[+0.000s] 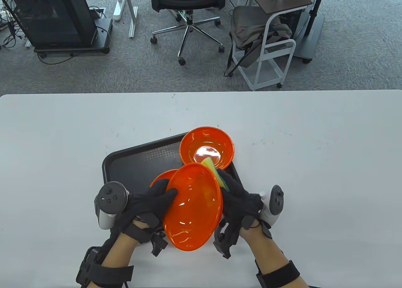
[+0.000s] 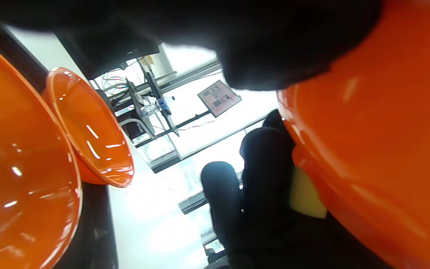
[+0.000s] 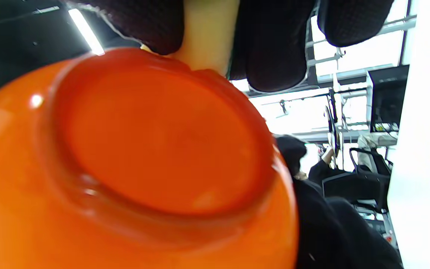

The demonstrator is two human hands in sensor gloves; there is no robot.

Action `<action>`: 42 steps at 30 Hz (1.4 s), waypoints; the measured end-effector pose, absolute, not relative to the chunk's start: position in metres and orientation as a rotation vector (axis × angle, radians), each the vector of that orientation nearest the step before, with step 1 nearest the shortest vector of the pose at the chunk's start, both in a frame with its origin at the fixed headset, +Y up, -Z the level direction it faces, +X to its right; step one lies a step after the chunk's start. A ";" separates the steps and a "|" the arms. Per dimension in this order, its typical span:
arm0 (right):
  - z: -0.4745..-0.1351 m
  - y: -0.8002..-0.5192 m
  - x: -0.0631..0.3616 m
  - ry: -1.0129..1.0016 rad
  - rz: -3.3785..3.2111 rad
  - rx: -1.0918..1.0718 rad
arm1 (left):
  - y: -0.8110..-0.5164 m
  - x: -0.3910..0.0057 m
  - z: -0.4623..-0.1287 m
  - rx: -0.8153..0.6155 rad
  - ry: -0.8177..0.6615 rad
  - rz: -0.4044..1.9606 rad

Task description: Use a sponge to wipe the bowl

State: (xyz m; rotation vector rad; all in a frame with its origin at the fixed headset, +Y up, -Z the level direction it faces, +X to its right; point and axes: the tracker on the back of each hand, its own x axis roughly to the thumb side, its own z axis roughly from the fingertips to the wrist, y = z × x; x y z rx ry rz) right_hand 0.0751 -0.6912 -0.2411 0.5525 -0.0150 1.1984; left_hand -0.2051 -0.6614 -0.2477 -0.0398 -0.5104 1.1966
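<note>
Orange bowl (image 1: 193, 208) is lifted and tilted over the near edge of the black tray (image 1: 132, 165), inside facing the camera. Left hand (image 1: 147, 203) grips its left rim, thumb over the inside, other fingers hidden behind. Right hand (image 1: 240, 200) is at the bowl's right outer side, fingers clamped on a yellow-green sponge (image 1: 216, 171) pressed against the bowl's outside near the rim. Two more orange bowls: far bowl (image 1: 207, 146) on the tray's far right corner, low bowl (image 1: 160, 178) mostly hidden under the held one.

The table (image 1: 314, 137) was viewed from above; both wrist views were pressed close, upward-tilted, against the held bowl (image 1: 193, 206) (image 2: 379, 149) (image 3: 144, 168), shared by all three.
</note>
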 end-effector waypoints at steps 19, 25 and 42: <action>-0.223 -0.695 0.033 0.180 1.305 0.675 | -0.654 -0.237 -0.245 0.244 -0.354 1.261; -0.225 -0.687 0.040 0.121 1.325 0.694 | -0.657 -0.253 -0.249 0.290 -0.252 1.254; -0.227 -0.670 0.071 -0.153 1.345 0.652 | -0.663 -0.257 -0.251 0.230 -0.185 1.174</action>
